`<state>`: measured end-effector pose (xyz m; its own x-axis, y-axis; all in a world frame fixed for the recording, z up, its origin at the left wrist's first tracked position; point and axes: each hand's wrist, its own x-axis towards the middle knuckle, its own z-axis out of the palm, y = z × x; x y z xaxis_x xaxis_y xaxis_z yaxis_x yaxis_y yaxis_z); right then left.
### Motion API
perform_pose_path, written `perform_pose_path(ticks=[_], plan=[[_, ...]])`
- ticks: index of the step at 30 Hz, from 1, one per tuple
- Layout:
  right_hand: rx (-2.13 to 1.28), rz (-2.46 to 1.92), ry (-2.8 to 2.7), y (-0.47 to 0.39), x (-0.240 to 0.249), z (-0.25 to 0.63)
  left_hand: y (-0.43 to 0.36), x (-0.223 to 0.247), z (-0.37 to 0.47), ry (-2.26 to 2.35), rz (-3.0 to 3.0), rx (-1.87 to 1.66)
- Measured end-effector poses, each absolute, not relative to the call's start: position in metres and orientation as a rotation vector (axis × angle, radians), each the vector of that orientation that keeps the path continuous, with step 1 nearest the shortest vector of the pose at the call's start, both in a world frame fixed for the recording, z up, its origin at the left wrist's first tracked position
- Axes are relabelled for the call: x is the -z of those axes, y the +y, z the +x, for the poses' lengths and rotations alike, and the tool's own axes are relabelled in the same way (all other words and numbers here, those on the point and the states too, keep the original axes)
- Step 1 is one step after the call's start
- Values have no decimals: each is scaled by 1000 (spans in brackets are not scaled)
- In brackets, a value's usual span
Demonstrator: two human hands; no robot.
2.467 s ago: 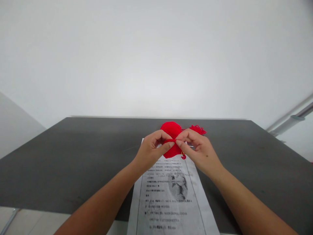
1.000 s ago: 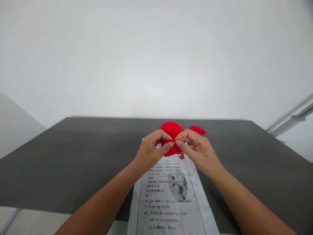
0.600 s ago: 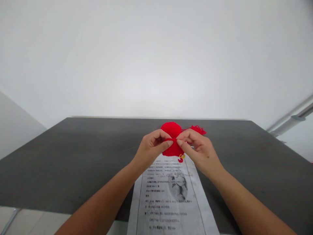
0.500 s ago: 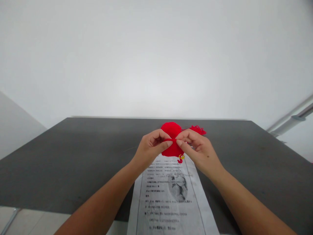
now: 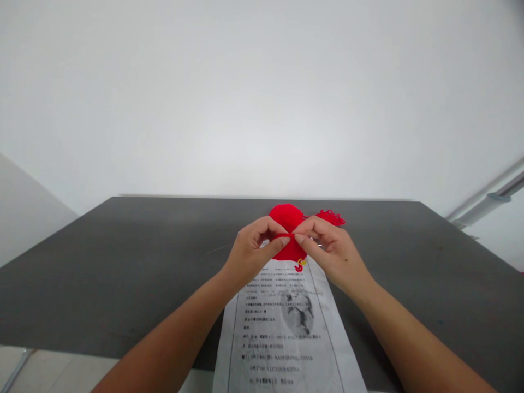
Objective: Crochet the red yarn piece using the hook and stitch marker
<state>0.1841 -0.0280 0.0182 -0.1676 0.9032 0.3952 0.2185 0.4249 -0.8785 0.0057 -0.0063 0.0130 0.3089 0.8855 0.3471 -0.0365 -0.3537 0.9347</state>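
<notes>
A small red crocheted piece [image 5: 290, 252] is pinched at its upper edge between my left hand [image 5: 257, 245] and my right hand [image 5: 331, 246]. Both thumbs press on the near side, close together, with the index fingers behind. From the piece's lower edge hang small stitch markers [image 5: 300, 265], one red and one yellow. Just beyond my fingertips shows a rounded red mass [image 5: 286, 215]; whether it joins the piece is hidden by my fingers. Loose red yarn [image 5: 331, 218] lies in a bundle behind my right hand.
A printed pattern sheet [image 5: 270, 349] with text and a grey picture lies under my hands and reaches past the table's near edge. The dark table [image 5: 123, 262] ends at a white wall [image 5: 262, 109]. A metal pipe [image 5: 501, 197] runs at the right.
The dangling stitch markers and the piece's lower edge have shifted slightly up and left. Both hands keep their pinch in nearly the same place.
</notes>
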Motion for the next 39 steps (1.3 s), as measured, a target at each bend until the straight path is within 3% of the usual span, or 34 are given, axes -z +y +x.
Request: perform_pose_path(ticks=[12,24,30,39], plan=[[-778,-994,-1666,-8,-8,176,10,-5,2,805,1590,-1233],[-398,-831,-1722,-31,-128,170,-4,-124,-6,610,1829,-1440],[-307,-781,-1573,-48,-137,172,-20,-153,-1,598,1986,-1478],[-560,-777,-1436,-64,-129,168,-29,-144,0,522,1839,-1432]])
